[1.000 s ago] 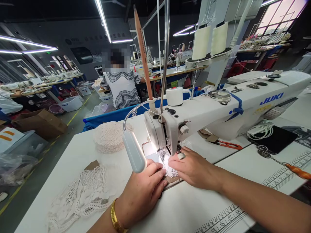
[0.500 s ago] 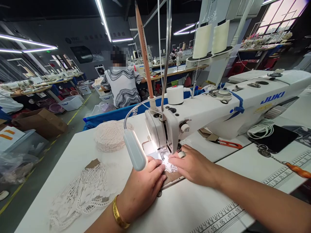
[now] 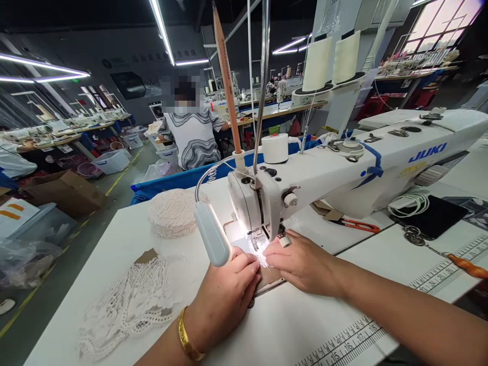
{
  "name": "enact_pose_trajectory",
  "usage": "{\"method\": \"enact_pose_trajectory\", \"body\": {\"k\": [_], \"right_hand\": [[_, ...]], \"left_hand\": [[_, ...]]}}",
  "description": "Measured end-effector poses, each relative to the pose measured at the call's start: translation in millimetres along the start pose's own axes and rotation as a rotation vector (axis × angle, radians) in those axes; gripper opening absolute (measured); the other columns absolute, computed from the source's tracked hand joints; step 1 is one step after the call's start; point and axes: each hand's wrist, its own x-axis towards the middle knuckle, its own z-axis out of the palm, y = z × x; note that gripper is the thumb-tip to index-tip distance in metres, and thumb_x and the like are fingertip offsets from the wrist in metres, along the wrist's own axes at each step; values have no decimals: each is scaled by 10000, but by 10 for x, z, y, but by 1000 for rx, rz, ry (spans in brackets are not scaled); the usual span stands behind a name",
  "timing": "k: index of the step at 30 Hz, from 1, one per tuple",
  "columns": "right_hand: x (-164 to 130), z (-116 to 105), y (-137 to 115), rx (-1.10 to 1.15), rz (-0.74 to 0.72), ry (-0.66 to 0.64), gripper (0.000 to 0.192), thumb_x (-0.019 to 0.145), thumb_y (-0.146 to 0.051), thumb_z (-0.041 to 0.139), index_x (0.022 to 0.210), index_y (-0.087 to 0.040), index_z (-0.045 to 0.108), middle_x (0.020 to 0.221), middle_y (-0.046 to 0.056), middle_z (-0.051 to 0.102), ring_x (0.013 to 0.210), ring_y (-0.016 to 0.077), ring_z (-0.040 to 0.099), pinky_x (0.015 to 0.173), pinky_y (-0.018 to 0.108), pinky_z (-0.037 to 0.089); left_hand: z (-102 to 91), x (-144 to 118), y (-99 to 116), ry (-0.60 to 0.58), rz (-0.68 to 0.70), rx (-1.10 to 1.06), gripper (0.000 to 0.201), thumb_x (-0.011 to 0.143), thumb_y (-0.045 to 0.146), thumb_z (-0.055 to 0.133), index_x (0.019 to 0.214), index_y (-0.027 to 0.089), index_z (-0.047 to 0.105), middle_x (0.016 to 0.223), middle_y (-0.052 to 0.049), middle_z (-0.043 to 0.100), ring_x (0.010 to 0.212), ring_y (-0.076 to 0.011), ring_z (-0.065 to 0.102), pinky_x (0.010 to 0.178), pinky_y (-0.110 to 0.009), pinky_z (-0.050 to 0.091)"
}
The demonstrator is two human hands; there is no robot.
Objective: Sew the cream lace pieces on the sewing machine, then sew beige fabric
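Observation:
A small piece of white lace (image 3: 262,258) lies under the presser foot of the white sewing machine (image 3: 320,170), brightly lit by the needle area's light. My left hand (image 3: 229,290), with a gold bangle at the wrist, is closed with its fingertips on the lace's left edge. From the other side my right hand (image 3: 308,264) pinches the lace close to the presser foot. Fingers partly cover the lace, and glare hides its detail. A grey lamp head (image 3: 212,236) hangs just above my left fingers.
Left of my hands lie a spread lace heap (image 3: 129,300) and a round lace bundle (image 3: 173,213). Orange thread snips (image 3: 360,225), a black phone-like slab (image 3: 438,218) and a coiled white cable (image 3: 409,203) are at right. Ahead sits a co-worker (image 3: 194,134), back turned.
The lace has drawn slightly farther under the presser foot, so less of it shows in front. My hands have shifted only a little and keep their hold.

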Motion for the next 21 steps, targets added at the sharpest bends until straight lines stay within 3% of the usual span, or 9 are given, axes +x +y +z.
{"method": "enact_pose_trajectory", "body": {"k": [8, 14, 21], "right_hand": [[59, 32, -12, -28, 104, 8, 216, 845, -31, 526, 887, -192, 663, 919, 53, 691, 869, 241, 514, 814, 368, 415], [106, 31, 2, -66, 146, 104, 321, 848, -39, 543, 1080, -155, 734, 1006, 109, 696, 945, 264, 549, 818, 353, 448], [195, -14, 23, 41, 189, 115, 285, 1033, -148, 484, 1087, -177, 763, 1092, 115, 748, 1024, 286, 624, 923, 401, 508]], "left_hand": [[35, 0, -96, -4, -50, 66, 220, 1039, 124, 529, 1085, 162, 741, 1040, -71, 766, 965, -251, 624, 916, -417, 467], [71, 21, -184, -8, -96, 102, 237, 1050, 152, 524, 1140, 181, 742, 1106, -68, 774, 1029, -263, 635, 972, -444, 453], [119, -32, -258, -23, -200, 66, 289, 1055, 237, 535, 1262, 185, 730, 1264, -110, 742, 1151, -319, 640, 1025, -500, 451]]}}
